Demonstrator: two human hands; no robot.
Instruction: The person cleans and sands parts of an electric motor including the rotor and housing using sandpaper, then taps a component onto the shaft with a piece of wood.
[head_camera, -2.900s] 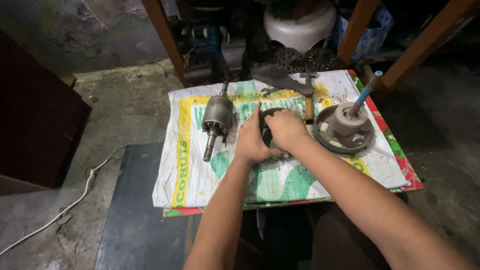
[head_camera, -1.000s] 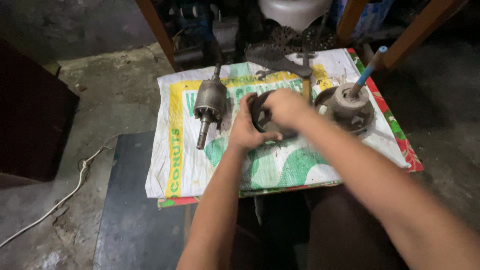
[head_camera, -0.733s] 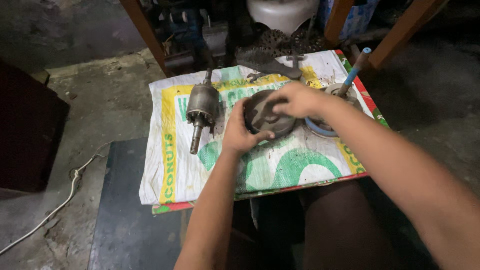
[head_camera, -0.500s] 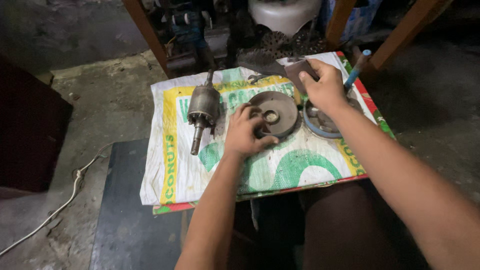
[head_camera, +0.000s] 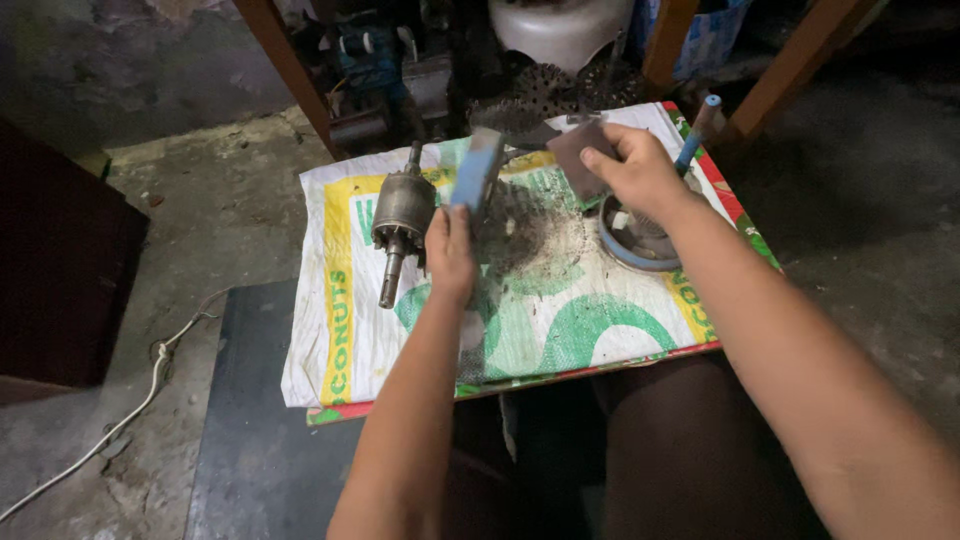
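Note:
My left hand (head_camera: 450, 250) holds a round metal motor cover (head_camera: 477, 170) tipped up on its edge, its blue-grey rim facing me. My right hand (head_camera: 640, 175) pinches a small dark brown abrasive sheet (head_camera: 578, 160) just right of that cover, above a blue-rimmed round housing (head_camera: 625, 250) lying flat. A grey motor armature (head_camera: 400, 215) with its shaft pointing toward me lies left of my left hand. All rest on a white, yellow and green woven sack (head_camera: 340, 310), which has a dark dusty patch (head_camera: 535, 230) in the middle.
A blue-handled tool (head_camera: 697, 128) stands behind the housing. Behind the sack are toothed metal discs (head_camera: 545, 92), a white rounded vessel (head_camera: 560, 25) and wooden legs (head_camera: 285, 60). On the floor to the left are a white cable (head_camera: 130, 400), a dark mat (head_camera: 250, 440) and a dark cabinet (head_camera: 50, 270).
The round cover lay flat under both hands; my left hand has tipped it up on edge, baring the dusty patch. My right hand left it and took up the brown sheet.

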